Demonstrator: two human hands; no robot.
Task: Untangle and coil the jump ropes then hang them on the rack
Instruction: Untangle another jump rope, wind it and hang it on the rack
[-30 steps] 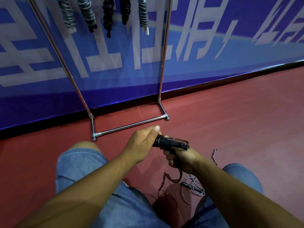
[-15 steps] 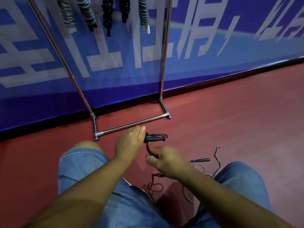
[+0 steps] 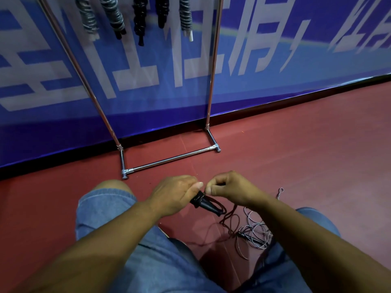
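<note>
Blue banner along the wall: one row of big white block characters, stylised, strokes slanted. Tops cut off by the upper frame edge; left part crossed by the rack poles and the hanging rope bundles. Look like Chinese characters; none readable with certainty. A comma-shaped stroke stands between two groups toward the right. Black handle: any marking too small to tell

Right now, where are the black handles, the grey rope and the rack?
black handles (image 3: pixel 208 207), head view, middle of the grip
grey rope (image 3: pixel 259 229), head view, tangled loops on floor
rack (image 3: pixel 171 159), head view, lower crossbar
</note>
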